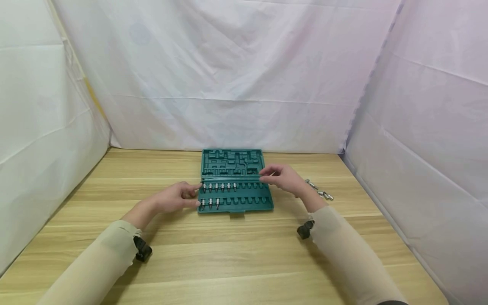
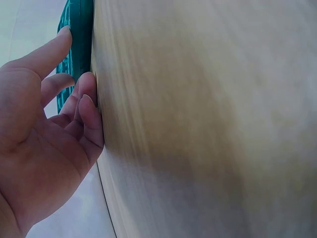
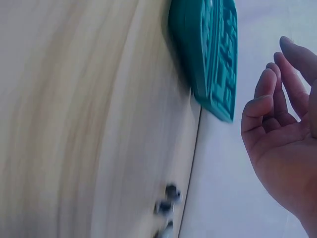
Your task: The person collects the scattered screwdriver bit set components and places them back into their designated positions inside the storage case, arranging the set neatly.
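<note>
An open green plastic socket case [image 1: 244, 193] lies on the table. Bit sockets [image 1: 216, 187] fill the left part of its upper row, and 3 more bit sockets [image 1: 210, 203] sit at the left of the lower row. My left hand [image 1: 175, 198] is at the case's left edge; its thumb rests on the rim while the other fingers bend loosely against the side, as the left wrist view shows. Over the right side, near the hinge, hovers my right hand [image 1: 284, 178], thumb and forefinger apart. Nothing shows between its fingers in the right wrist view [image 3: 282, 124].
Several loose bit sockets [image 1: 325, 195] lie on the wooden table [image 1: 228, 262] to the right of the case, partly behind my right wrist. The case's moulded lid [image 1: 232, 160] lies back toward the white cloth wall [image 1: 228, 84]. Cloth also hangs at both sides.
</note>
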{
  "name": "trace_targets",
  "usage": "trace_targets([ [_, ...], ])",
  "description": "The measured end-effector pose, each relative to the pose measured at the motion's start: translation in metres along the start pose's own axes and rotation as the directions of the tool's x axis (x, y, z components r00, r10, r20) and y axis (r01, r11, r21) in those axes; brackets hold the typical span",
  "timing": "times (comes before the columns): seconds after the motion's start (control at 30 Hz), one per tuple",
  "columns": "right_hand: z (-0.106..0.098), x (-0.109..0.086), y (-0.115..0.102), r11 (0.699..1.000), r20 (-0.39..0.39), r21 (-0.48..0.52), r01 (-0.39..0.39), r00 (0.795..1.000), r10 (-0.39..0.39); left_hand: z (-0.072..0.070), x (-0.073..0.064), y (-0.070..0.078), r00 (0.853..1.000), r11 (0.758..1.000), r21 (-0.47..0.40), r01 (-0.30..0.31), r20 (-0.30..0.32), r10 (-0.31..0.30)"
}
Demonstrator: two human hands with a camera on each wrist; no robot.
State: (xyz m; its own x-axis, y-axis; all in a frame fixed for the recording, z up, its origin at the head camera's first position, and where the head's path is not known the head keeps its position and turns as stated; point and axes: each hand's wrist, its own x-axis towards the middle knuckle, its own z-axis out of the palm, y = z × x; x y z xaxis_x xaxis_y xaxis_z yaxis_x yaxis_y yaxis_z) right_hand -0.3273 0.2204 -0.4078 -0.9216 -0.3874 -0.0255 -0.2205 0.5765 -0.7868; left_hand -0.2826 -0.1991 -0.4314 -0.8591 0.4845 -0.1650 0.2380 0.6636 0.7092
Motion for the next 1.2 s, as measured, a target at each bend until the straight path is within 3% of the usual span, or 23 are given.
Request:
trace_targets([
  [0.33,-0.033,-0.035,0.033,0.999,-0.073,0.010,-0.046,0.996,0.046,0.000,0.000,0.000,1.000,1.000,-0.017,0.003,0.003,-0.003],
  [0.57,-0.051,-0.051,0.049,0.998,-0.099,-0.046,-0.053,0.994,0.048,-0.002,-0.001,0.001,1.000,1.000,0.003,-0.003,0.003,0.003],
  [1.07,-0.071,-0.056,0.078,0.987,-0.040,-0.149,-0.066,0.997,0.060,-0.001,-0.002,0.001,1.000,1.000,-0.003,-0.013,0.006,0.013],
  [1.2,-0.071,-0.054,0.081,0.974,-0.034,-0.216,-0.070,0.997,0.064,-0.001,-0.001,0.001,1.000,1.000,-0.009,-0.013,0.007,0.013],
])
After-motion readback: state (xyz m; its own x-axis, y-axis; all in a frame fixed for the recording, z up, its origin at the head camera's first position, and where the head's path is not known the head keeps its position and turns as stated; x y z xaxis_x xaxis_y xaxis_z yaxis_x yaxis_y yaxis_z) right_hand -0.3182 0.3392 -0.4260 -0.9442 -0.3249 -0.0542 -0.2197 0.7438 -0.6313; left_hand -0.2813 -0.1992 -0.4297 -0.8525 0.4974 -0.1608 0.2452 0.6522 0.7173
